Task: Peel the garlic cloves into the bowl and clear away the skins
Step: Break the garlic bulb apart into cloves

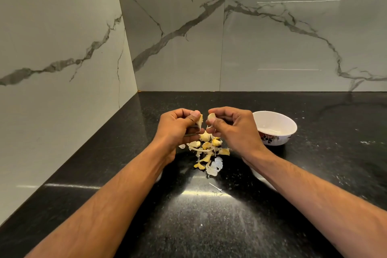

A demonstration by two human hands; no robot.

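Fingers of the left hand [178, 125] and right hand [228, 125] are each pinched on a garlic piece [211, 115], with the bowl [278, 119] lying just beside the right hand.

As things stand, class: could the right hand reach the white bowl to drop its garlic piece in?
Probably yes. The right hand pinches a garlic piece just beside the white bowl, and nothing on the counter lies between them.
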